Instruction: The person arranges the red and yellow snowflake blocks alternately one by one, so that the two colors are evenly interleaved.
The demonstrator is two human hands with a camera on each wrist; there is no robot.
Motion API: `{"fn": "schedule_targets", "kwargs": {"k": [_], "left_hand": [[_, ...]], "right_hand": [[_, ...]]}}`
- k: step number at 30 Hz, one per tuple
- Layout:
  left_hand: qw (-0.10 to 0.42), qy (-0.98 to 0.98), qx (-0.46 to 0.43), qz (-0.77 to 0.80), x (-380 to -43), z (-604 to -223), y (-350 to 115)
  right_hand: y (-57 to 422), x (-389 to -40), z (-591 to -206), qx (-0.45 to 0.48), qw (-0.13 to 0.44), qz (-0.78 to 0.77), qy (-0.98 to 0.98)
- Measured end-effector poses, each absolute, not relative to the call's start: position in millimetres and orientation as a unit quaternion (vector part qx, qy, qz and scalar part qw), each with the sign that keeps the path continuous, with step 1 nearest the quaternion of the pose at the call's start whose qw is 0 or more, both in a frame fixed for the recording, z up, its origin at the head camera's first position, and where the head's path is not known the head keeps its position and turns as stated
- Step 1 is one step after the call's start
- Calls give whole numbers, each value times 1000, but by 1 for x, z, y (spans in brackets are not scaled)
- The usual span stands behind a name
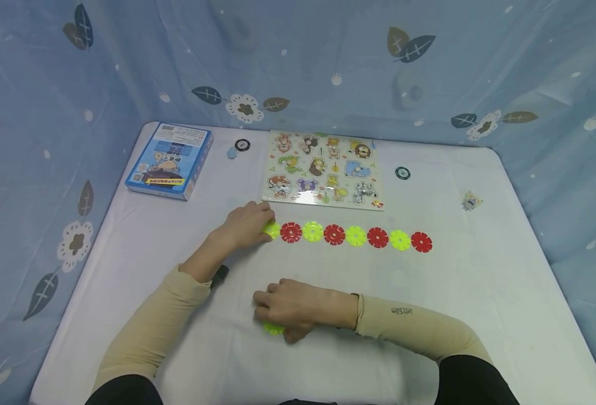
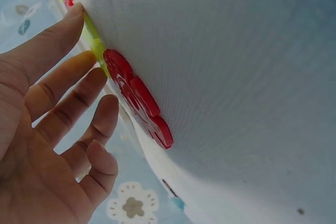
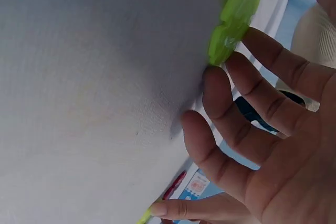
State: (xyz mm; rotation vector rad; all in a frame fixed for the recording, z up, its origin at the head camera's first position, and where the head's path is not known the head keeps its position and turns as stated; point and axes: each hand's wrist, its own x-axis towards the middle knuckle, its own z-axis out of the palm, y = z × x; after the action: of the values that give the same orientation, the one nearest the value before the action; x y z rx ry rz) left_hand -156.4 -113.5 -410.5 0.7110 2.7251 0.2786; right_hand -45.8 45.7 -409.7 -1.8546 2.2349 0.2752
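Observation:
A line of red and yellow-green notched plastic discs lies across the white table. My left hand [image 1: 247, 225] is at the line's left end, thumb and fingertips pinching a yellow-green notched disc [image 1: 272, 229] by its edges. Below that palm, a red notched disc [image 2: 134, 95] shows in the left wrist view; the hand hides it in the head view. Closer to my body, my right hand [image 1: 295, 308] pinches another yellow-green notched disc [image 3: 233, 24] between thumb and fingertips, low over the cloth. Immediately right of the left hand is a red disc [image 1: 291, 232] of the line.
An animal picture board [image 1: 323, 169] lies behind the line. At the back left is a blue box [image 1: 170, 160]. Two small round black pieces, one at the back [image 1: 242, 145] and one right of the board [image 1: 402, 172], lie flat. A small figured piece [image 1: 471, 201] is farther right.

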Motion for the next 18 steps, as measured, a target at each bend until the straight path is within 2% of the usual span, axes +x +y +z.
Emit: {"fn": "schedule_targets", "kwargs": {"k": [12, 18], "left_hand": [[149, 951, 253, 95, -157, -413, -114], [148, 950, 255, 98, -157, -412, -114]], "right_hand": [[47, -45, -413, -640, 89, 95, 757], [44, -44, -410, -622, 139, 87, 766]]}}
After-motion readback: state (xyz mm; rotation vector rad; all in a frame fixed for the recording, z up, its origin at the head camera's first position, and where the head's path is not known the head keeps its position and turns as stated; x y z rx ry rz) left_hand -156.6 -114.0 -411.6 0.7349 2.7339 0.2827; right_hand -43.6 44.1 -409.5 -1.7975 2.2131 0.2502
